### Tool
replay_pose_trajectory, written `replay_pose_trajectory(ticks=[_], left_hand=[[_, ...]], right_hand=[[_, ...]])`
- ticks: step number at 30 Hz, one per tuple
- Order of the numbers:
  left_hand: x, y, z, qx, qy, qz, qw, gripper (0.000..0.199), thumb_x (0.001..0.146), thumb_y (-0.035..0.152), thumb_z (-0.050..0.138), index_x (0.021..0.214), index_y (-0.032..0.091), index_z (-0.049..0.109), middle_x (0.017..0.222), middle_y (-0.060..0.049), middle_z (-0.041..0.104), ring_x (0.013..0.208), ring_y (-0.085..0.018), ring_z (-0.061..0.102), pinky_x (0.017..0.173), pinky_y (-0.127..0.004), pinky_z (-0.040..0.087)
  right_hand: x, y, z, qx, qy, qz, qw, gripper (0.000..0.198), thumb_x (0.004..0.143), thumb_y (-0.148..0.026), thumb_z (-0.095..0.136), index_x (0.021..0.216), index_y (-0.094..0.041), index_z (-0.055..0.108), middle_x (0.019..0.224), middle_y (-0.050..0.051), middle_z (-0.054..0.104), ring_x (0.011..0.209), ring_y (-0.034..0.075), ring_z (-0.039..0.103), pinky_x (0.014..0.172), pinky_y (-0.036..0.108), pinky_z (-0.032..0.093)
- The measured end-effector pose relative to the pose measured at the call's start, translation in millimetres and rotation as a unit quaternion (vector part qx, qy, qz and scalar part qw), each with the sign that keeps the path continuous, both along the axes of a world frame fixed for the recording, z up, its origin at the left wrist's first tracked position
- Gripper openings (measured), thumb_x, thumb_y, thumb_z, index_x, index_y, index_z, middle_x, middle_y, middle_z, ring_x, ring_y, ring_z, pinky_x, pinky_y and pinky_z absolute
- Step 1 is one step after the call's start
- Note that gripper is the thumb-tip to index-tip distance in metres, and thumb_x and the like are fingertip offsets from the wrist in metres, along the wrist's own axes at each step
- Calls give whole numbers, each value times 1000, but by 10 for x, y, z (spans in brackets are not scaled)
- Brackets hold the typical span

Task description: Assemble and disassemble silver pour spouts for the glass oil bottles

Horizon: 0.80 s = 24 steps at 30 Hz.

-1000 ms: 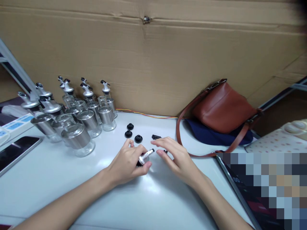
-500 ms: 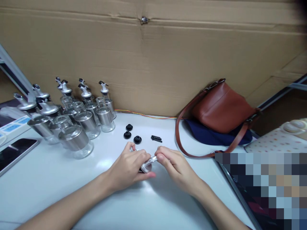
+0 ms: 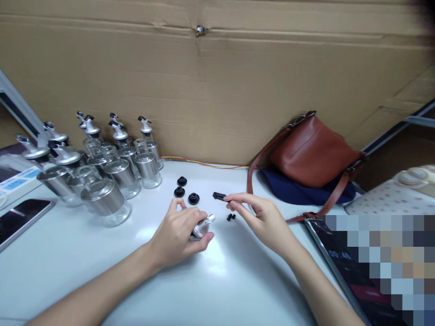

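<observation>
My left hand (image 3: 180,233) is closed around a silver pourer spout (image 3: 203,226), its narrow tip pointing up and to the right; the base is mostly hidden by my fingers. My right hand (image 3: 260,219) pinches the near end of small black lever caps (image 3: 220,196) lying on the table; how many it grips is hidden. Three black ribbed stoppers (image 3: 193,198) lie behind my left hand. Just below my right fingertips sit a few tiny black plugs (image 3: 231,217).
Several glass bottles (image 3: 106,199) with steel bands stand at the left, some with pourer tops. A phone (image 3: 23,219) lies at the left edge. At the back right a brown leather bag (image 3: 312,154) rests on dark blue cloth. A tablet (image 3: 340,258) showing a timer is at the right.
My right hand has left the spout's tip and moved to the black lever caps. The tiny black plugs, hidden before, now show. My left hand still holds the spout.
</observation>
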<state>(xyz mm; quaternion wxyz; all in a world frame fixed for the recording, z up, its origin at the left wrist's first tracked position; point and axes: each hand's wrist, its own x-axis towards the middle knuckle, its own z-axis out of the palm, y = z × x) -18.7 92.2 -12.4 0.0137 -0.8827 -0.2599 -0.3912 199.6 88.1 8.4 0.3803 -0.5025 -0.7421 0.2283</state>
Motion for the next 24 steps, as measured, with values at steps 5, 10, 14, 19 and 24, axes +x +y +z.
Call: replay_pose_trajectory(ticks=[5,10,14,19,24], left_hand=[[5,8,-7,2,-4,2,1000,4,85,20,49,89,18,48,67,4,64,55,-12,54,74,-33,35],[12,4,-18,-2,0,-2,1000,2,85,20,49,86,18,48,65,4,63,53,-11,53,74,-34,35],[7,7,-17,-5,2,0,1000,3,84,20,49,85,18,49,65,4,64,53,-11,52,74,-34,35],[2,14,-7,-3,5,-6,1000,4,85,21,50,86,18,49,64,4,64,53,-11,53,73,-33,35],[2,17,-9,18,5,-4,1000,6,89,24,47,89,17,48,64,4,64,54,-11,54,74,-33,35]], right_hand=[[131,102,-119,-2,-146,-29,989,12,89,-21,50,89,-22,62,80,3,71,72,19,66,68,31,50],[188,214,-267,12,-207,-26,978,15,83,-9,53,80,-19,63,83,5,65,76,19,63,72,30,48],[190,262,-345,-22,-234,-28,972,20,82,-4,51,79,-17,65,80,6,66,76,20,64,72,30,48],[186,242,-318,-41,-239,-11,970,27,82,1,46,87,-16,67,87,7,67,82,20,65,77,31,49],[151,163,-227,-62,-236,12,970,41,75,9,40,92,-15,68,92,8,66,86,18,64,82,29,48]])
